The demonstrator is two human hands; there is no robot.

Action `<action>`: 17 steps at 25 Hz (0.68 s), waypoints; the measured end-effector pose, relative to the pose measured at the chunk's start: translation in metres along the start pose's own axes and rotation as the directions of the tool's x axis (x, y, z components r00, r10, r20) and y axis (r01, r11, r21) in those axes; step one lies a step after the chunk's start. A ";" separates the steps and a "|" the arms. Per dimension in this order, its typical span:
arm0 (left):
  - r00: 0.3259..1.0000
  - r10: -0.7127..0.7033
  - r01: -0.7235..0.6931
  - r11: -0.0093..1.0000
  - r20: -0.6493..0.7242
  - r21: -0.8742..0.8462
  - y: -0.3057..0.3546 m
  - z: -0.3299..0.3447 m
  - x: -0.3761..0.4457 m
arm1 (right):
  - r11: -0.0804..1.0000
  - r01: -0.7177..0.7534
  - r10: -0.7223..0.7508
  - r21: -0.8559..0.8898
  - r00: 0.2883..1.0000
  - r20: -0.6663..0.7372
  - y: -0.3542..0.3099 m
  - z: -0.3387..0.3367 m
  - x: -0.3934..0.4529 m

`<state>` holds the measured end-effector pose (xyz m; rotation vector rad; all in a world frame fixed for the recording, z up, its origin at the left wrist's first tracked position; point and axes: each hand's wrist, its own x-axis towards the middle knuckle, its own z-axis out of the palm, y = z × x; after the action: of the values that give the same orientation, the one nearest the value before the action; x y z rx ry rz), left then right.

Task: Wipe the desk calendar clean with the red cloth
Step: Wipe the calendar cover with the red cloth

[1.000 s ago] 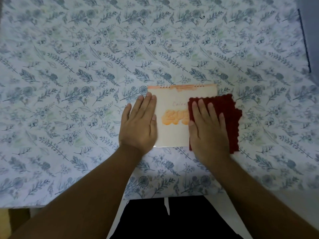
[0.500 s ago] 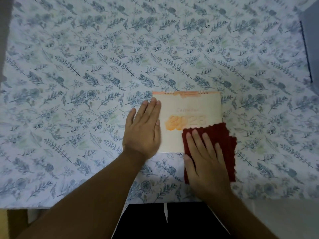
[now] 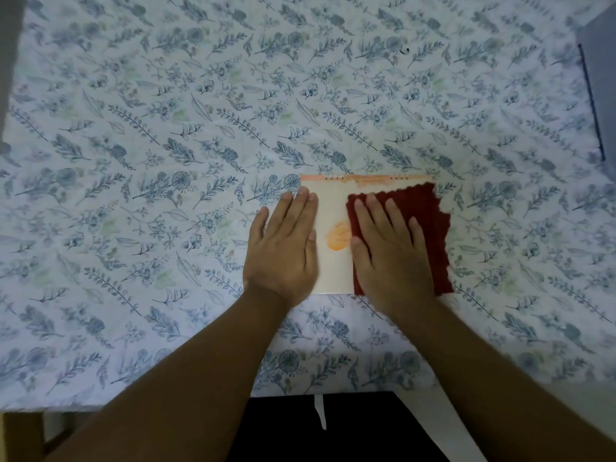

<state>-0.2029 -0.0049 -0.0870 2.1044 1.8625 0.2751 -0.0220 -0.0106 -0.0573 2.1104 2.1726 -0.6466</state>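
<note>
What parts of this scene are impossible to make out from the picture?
Head view only:
- Desk calendar: its printed title and numbers are mostly covered by the red cloth and right hand; its left edge lies under the left hand.
- Any dirt on it: too dim to tell.
- Grey object at right: cut off by the frame.

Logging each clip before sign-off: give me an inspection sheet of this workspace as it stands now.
Surface: table under a floral tablecloth, lying flat.
Job's things: desk calendar lying flat, spiral binding at its far edge; red cloth covers its right part and overhangs the right edge.
Clutter: nothing seen.
Hands: left hand flat on the calendar's left edge; right hand flat on the cloth.
Cables: nothing seen.
Surroundings: grey surface at far right; dark clothing below the table's near edge.
</note>
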 end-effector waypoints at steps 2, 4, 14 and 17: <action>1.000 -0.005 0.005 1.000 0.014 0.002 0.000 0.000 0.001 | 1.000 0.017 -0.017 -0.001 0.999 -0.039 -0.002 0.007 -0.015; 1.000 -0.008 0.008 1.000 0.017 0.012 -0.002 0.000 0.001 | 0.997 0.067 -0.067 -0.032 0.998 -0.018 0.001 0.021 -0.067; 1.000 -0.009 0.009 1.000 0.022 -0.002 0.000 -0.001 0.000 | 0.995 0.086 -0.089 -0.059 0.995 -0.045 -0.010 0.027 -0.058; 1.000 -0.013 0.014 1.000 0.025 -0.008 0.000 -0.002 0.000 | 0.990 0.110 -0.111 -0.092 0.994 -0.009 -0.003 0.026 -0.043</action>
<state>-0.2035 -0.0051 -0.0847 2.0797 1.8574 0.2512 -0.0286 -0.0597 -0.0664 1.9680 2.2932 -0.5303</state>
